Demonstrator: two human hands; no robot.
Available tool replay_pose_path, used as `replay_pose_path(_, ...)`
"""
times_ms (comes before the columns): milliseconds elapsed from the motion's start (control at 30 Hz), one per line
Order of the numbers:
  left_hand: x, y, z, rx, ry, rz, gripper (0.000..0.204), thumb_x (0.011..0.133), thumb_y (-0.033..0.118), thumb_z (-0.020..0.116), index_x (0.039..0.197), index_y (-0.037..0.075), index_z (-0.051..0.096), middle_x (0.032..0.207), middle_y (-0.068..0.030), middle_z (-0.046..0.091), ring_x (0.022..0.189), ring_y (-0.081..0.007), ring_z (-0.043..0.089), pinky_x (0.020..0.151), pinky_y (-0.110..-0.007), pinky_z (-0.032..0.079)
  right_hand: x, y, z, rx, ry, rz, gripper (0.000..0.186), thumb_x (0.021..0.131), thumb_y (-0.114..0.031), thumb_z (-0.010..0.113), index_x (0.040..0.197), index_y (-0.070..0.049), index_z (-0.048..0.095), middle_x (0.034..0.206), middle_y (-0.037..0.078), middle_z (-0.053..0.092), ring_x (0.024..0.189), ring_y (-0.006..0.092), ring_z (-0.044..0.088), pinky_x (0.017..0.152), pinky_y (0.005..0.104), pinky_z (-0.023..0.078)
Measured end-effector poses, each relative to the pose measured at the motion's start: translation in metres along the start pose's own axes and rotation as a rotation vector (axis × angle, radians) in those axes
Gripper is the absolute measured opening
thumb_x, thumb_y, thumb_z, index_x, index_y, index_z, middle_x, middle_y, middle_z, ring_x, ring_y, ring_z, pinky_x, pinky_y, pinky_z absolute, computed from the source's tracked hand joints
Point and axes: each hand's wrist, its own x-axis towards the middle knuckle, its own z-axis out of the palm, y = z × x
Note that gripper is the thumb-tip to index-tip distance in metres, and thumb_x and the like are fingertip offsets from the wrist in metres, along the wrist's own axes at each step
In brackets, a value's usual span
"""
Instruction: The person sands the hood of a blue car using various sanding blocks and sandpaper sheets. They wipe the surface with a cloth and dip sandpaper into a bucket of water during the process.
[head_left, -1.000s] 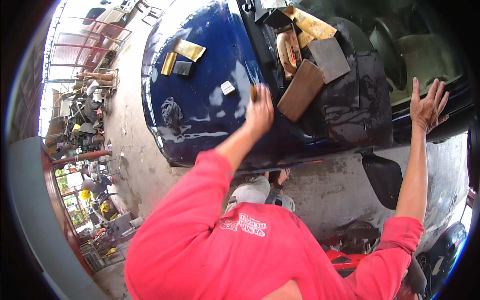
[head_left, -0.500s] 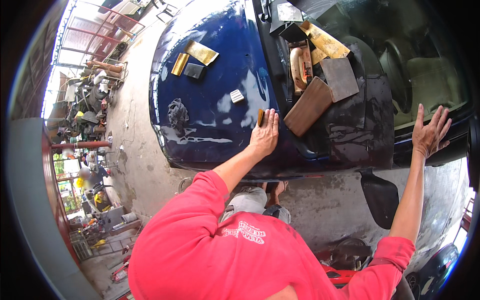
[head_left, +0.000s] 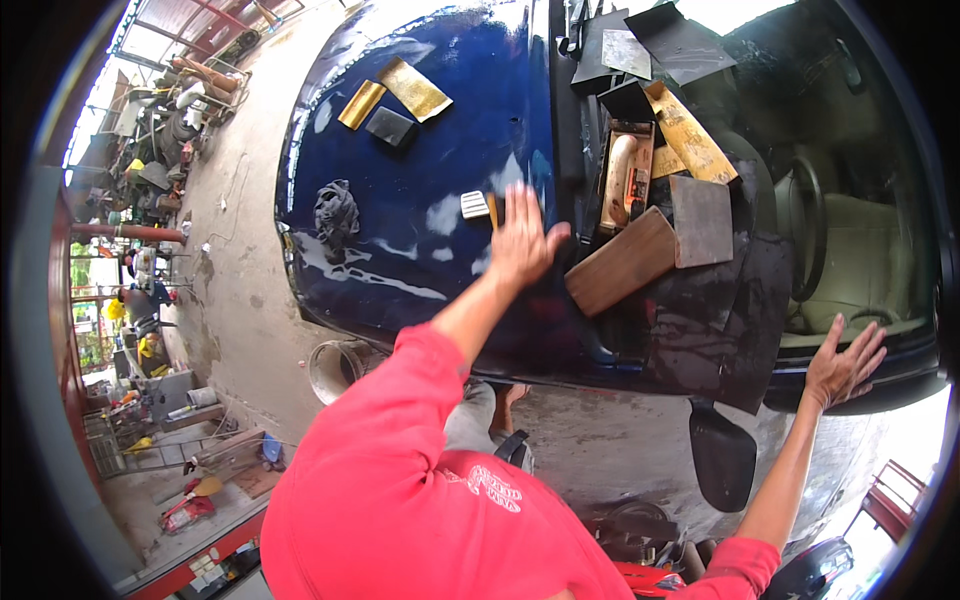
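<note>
**Left hand slides further up the hood**

Your left arm has stretched further across the blue car hood (head_left: 400, 240) since a moment ago, carrying your left hand (head_left: 525, 243) up beside the small white block (head_left: 474, 205). It lies flat, palm down, fingers spread, gripping nothing; a thin wooden stick (head_left: 492, 210) pokes out at its fingertips. Your right hand (head_left: 843, 365) rests open, fingers fanned, on the car's edge by the windshield. A brown wooden board (head_left: 620, 262) lies just right of your left hand.
</note>
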Motion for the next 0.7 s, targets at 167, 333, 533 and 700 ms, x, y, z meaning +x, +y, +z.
replay_pose_path(167,0.134,-0.043,0.034,-0.092,0.041,-0.166,0.102,0.110,0.070,0.044,0.156,-0.020,0.041,0.162,-0.0414,0.044,0.157,-0.0519,0.040,0.129,-0.051,0.036,-0.001,0.003,0.000,0.048,0.026,-0.021,0.078,0.107,-0.072,0.051,0.170,-0.025,0.045,0.179,-0.002,0.037,0.164,0.0308,0.033,0.126,0.0696,0.028)
replay_pose_path(333,0.017,-0.044,0.036,-0.128,-0.146,-0.011,0.106,0.106,0.072,0.048,0.162,-0.017,0.036,0.172,-0.0376,0.031,0.164,-0.0497,0.026,0.132,-0.053,0.030,-0.001,0.004,-0.001,0.066,0.005,-0.012,0.079,0.107,-0.073,0.051,0.170,-0.025,0.045,0.180,-0.002,0.036,0.165,0.0308,0.032,0.126,0.0690,0.028)
replay_pose_path(533,0.118,-0.073,0.014,0.063,0.033,-0.076,0.107,0.105,0.078,0.044,0.161,-0.013,0.041,0.171,-0.0320,0.039,0.163,-0.0423,0.035,0.125,-0.047,0.045,0.000,0.005,-0.002,0.134,0.062,-0.064,0.078,0.108,-0.070,0.052,0.169,-0.022,0.046,0.178,0.000,0.038,0.164,0.0319,0.033,0.130,0.0575,0.028)
replay_pose_path(700,0.094,-0.080,0.018,0.086,-0.146,-0.017,0.115,0.102,0.084,0.039,0.162,-0.015,0.038,0.170,-0.0344,0.038,0.164,-0.0444,0.030,0.131,-0.049,0.034,-0.001,0.007,-0.002,0.033,0.022,-0.053,0.077,0.109,-0.068,0.053,0.169,-0.021,0.046,0.178,0.000,0.039,0.163,0.0328,0.034,0.131,0.0521,0.029)
